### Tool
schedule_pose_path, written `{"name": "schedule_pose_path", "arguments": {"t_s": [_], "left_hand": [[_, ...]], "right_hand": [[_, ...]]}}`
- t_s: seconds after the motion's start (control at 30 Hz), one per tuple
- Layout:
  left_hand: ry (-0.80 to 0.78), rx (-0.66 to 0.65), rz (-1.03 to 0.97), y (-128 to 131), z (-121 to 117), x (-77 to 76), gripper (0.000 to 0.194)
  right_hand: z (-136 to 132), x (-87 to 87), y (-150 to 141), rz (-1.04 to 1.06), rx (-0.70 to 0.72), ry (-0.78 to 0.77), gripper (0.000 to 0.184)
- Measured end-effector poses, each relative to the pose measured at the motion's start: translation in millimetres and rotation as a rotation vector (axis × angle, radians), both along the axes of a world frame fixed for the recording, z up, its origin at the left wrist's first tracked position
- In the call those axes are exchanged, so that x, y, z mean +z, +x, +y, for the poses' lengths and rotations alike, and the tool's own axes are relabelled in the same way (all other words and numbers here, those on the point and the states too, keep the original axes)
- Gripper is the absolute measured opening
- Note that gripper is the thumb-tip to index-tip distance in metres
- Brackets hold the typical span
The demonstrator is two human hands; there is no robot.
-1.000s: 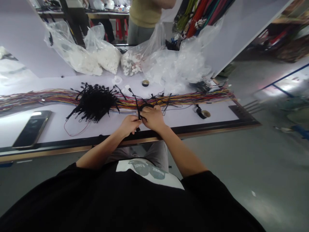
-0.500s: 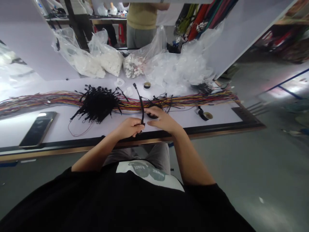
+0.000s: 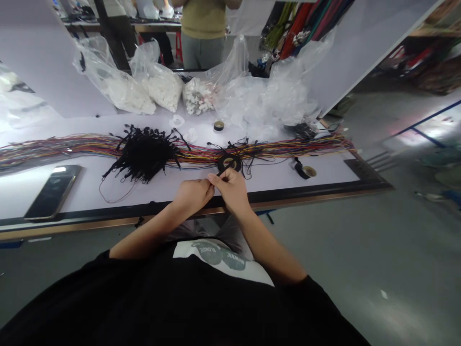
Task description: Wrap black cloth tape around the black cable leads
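My left hand (image 3: 194, 194) is closed near the table's front edge, fingers wrapped round a short black cable (image 3: 224, 174), most of which is hidden. My right hand (image 3: 233, 191) meets it, thumb and fingers pinching the same cable where it comes out towards the back. Just behind my fingertips lies a roll of black tape (image 3: 230, 158), partly covered by the right hand. To the left, a large heap of short black cables (image 3: 146, 154) rests on a long bundle of coloured wires (image 3: 200, 154).
Clear plastic bags of white parts (image 3: 200, 96) line the back. A small tape roll (image 3: 218, 126) sits before them, another roll (image 3: 309, 172) to the right. A phone (image 3: 54, 192) lies at the left. Across the table stands a person (image 3: 203, 29).
The cable that stood up from my left hand has tipped down and is mostly hidden. My right hand has moved left and closed on it, beside the left hand.
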State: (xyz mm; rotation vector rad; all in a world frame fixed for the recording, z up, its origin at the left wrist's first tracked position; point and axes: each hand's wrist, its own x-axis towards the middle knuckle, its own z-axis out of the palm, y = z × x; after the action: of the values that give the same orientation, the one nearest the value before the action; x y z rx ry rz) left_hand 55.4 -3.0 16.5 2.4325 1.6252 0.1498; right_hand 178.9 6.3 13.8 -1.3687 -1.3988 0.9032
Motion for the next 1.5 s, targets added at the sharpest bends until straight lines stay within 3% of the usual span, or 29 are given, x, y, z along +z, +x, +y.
{"name": "schedule_pose_path", "arguments": {"t_s": [0.1,0.17,0.3,0.5,0.63,0.73,0.8,0.9,0.97,1.03,1.13,1.27,1.37,1.5], "left_hand": [[-0.027,-0.034,0.122,-3.4,2.5,-8.0,0.038],[-0.059,0.045,0.136,-13.4,8.6,-8.8,0.036],[-0.038,0.280,0.096,-48.0,23.5,-0.1,0.038],[-0.096,0.545,-0.062,-96.9,37.0,13.1,0.028],[-0.123,0.561,-0.025,-113.0,44.3,14.1,0.031],[-0.085,0.564,0.043,-119.3,45.3,18.0,0.036],[-0.040,0.637,0.052,-119.4,43.3,24.6,0.040],[0.090,0.739,0.012,-105.5,42.4,38.3,0.046],[0.089,0.624,-0.020,-83.1,48.1,45.6,0.041],[-0.018,0.405,-0.008,-50.8,61.6,47.5,0.034],[-0.032,0.156,0.052,4.6,93.2,38.3,0.031],[-0.071,0.070,0.037,59.2,134.7,16.6,0.038],[-0.096,0.090,0.053,73.3,150.9,8.8,0.032],[-0.022,0.139,0.078,66.2,154.7,18.2,0.033]], "right_hand": [[1.4,0.3,1.9,-0.065,0.160,-0.067,0.029],[6.6,1.3,14.6,-0.128,0.221,-0.071,0.024],[22.1,-0.3,50.2,-0.457,-0.058,0.012,0.021],[34.2,-18.4,55.0,-1.055,0.126,0.196,0.040],[31.0,-21.9,55.3,-1.075,0.082,0.252,0.032],[26.6,-17.6,80.5,-1.018,-0.076,0.270,0.033],[25.2,-16.9,106.3,-0.999,-0.222,0.242,0.034],[25.6,-24.2,142.0,-0.995,-0.433,0.116,0.036],[26.1,-33.1,155.6,-0.998,-0.487,0.037,0.036],[25.6,-41.8,160.1,-0.999,-0.468,0.035,0.034],[23.7,-48.8,158.4,-1.004,-0.437,0.082,0.032],[22.1,-47.4,156.4,-1.008,-0.421,0.068,0.033],[21.6,-45.6,156.6,-0.983,-0.425,0.080,0.032],[21.1,-46.7,156.9,-0.973,-0.429,0.096,0.032]]}}
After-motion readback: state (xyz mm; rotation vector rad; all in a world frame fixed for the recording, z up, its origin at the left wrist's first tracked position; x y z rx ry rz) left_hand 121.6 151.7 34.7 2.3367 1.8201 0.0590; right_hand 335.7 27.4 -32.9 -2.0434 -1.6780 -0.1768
